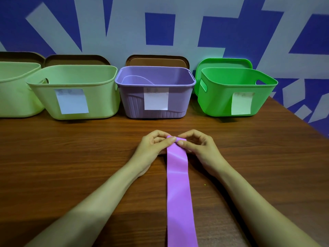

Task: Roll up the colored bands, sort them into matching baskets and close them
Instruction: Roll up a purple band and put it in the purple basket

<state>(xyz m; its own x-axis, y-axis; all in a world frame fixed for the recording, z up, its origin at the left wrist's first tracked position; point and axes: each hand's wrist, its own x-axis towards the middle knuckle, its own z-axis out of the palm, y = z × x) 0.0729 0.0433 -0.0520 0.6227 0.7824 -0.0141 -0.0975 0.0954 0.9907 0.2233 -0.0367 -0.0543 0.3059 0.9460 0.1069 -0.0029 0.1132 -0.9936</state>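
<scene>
Purple band (179, 184) flat on the table (71, 157), far end rolled, both hands on the roll.
I record the band running from the bottom edge of view straight ahead between the forearms. The left hand (153, 148) and right hand (199, 148) each pinch the small roll at its far end, fingers curled over it. Well beyond the hands, four open baskets stand in a row: far-left pale basket (14, 97), pale green basket (44, 100), purple basket (178, 102) dead ahead and green basket (219, 104) on the right. The last three each carry a paper label (156, 98). Behind them a brown lid (156, 60) and a green lid (226, 62) lean on the wall. Bare tabletop separates hands from baskets and extends both sides. The table's right edge slants in just beside the green basket.
</scene>
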